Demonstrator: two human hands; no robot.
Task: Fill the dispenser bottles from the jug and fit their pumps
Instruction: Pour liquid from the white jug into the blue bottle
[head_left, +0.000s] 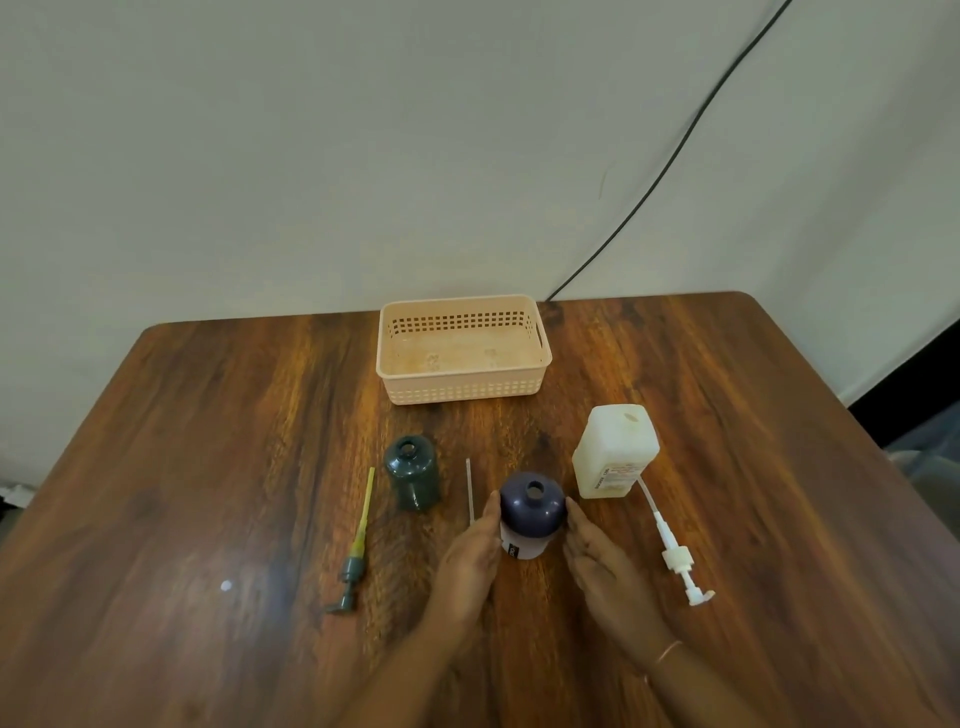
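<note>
Both forearms are extended from the lower edge of the view, angled inward towards the table's (208, 441) middle, and a thin bangle (668, 650) is worn on the right wrist. Left hand (470, 561) and right hand (602, 566) are held edge-on with the palms turned towards each other, and the purple bottle (532, 506) is flanked between them. Fingers on both hands are kept straight and together, not curled; their tips are laid against the bottle's sides, though firm contact on the right cannot be told. Nothing is gripped. The purple bottle is stood upright with its mouth open and no pump fitted. A clear tube (470, 488) is laid just left of it, its near end hidden by the left hand. Further left, a green bottle (413, 480) is stood open-mouthed, and a green pump (356, 551) with a yellowish tube is laid flat beside it. To the right, the white jug (615, 452) is stood near the purple bottle, and a white pump (675, 556) is laid on the table with its tube tip at the jug's base. A peach basket (462, 348) is set at the far edge.
</note>
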